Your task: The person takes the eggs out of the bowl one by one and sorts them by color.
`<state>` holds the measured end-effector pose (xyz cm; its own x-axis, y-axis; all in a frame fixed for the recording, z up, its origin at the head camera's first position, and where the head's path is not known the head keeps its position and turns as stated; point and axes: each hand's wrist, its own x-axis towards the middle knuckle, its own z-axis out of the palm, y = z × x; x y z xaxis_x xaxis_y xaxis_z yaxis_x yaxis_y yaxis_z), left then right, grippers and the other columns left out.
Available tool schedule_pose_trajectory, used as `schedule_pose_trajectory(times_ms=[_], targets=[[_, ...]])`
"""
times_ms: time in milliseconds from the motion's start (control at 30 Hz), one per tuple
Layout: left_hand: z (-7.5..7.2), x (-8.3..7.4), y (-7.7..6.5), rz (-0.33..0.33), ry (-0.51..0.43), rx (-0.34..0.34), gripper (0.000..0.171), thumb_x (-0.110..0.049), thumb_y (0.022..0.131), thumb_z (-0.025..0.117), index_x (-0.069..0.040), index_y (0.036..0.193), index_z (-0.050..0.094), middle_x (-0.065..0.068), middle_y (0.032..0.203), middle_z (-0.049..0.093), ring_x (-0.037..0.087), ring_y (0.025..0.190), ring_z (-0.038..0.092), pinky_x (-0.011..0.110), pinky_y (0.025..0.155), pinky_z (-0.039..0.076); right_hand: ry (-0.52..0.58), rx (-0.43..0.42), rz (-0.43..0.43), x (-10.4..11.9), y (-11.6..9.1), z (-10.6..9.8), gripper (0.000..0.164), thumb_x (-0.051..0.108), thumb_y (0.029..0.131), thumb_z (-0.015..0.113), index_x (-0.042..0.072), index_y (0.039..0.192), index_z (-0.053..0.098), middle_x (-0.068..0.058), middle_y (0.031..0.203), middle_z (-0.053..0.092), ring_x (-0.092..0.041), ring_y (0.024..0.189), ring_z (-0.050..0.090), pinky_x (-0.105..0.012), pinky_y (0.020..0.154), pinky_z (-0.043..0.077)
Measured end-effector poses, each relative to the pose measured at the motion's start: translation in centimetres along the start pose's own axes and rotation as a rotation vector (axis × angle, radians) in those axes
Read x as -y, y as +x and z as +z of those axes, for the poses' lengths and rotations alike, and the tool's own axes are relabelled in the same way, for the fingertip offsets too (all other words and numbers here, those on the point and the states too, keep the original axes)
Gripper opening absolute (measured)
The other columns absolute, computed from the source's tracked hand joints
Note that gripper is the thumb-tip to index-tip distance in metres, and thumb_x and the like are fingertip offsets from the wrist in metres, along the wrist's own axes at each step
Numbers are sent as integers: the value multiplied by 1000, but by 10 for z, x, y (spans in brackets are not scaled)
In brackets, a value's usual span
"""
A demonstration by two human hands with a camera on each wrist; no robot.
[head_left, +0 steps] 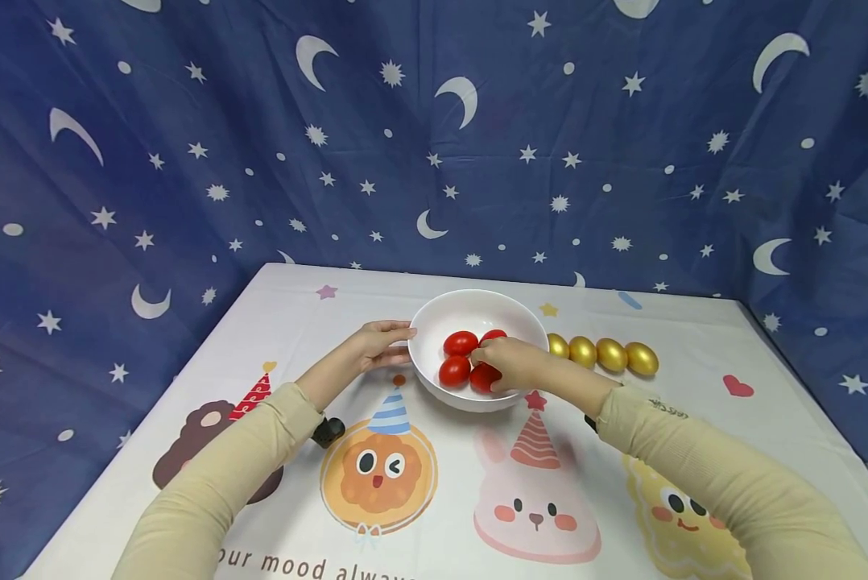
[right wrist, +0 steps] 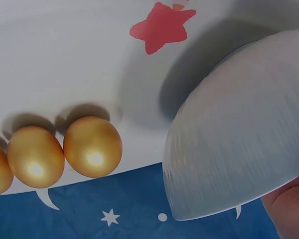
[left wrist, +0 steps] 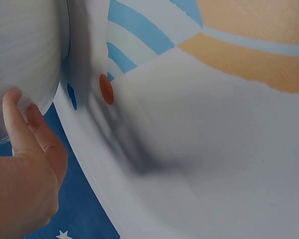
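A white bowl (head_left: 434,322) stands on the table with several glossy red eggs (head_left: 460,344) inside. My left hand (head_left: 376,345) holds the bowl at its left rim, and in the left wrist view its fingers (left wrist: 12,114) press against the outer wall. Reaching over the right rim, my right hand (head_left: 517,364) is down in the bowl, with fingers and thumb around a red egg (head_left: 485,377) at the near right. From the right wrist camera, the bowl's wall (right wrist: 239,134) hides most of that hand and all the red eggs.
Several gold eggs (head_left: 611,354) lie in a row right of the bowl, close beside it, under and behind my right forearm. A white cloth with cartoon prints covers the table (head_left: 296,322). A dark blue curtain (head_left: 376,121) with moons and stars hangs behind.
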<state>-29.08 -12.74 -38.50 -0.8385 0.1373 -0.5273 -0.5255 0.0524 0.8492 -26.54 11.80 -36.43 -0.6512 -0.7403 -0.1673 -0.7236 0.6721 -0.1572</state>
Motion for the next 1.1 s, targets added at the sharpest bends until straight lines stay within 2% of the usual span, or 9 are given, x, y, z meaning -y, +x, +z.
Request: schedule_pose_trajectory(times_ms=[300,500,667,933,1100], targets=[[-1,-2,0,8,10,0,47,-18,93,60,-11,138,47,15,129,53,10,77,63,19,72,61,26,-18,28,0,-5,-6,41,12,78,77,7,116,63,-8,105,63,-21,96,61,-33,89,60],[0,0,2,0,10,-5,49,-18,93,61,-12,139,46,14,130,53,10,77,63,19,72,61,54,-41,17,0,-10,-8,35,11,79,75,6,112,65,-10,109,63,-24,100,61,-35,90,59],[0,1,3,0,3,-2,50,-18,93,61,-11,139,45,16,130,53,10,75,64,18,71,61,89,-58,57,2,-15,-10,38,12,79,76,6,114,64,-9,112,66,-23,103,61,-34,92,58],[-1,-1,2,2,17,-7,50,-19,93,61,-12,140,45,17,133,51,11,79,64,18,71,61,146,-162,73,1,-22,-13,40,11,79,74,9,117,63,-10,115,65,-25,105,61,-35,88,60],[0,2,1,5,11,-2,49,-19,93,61,-11,139,45,16,131,53,11,77,64,18,70,61,167,-237,84,3,-30,-11,38,10,79,73,9,115,64,-9,110,66,-23,99,60,-34,84,61]])
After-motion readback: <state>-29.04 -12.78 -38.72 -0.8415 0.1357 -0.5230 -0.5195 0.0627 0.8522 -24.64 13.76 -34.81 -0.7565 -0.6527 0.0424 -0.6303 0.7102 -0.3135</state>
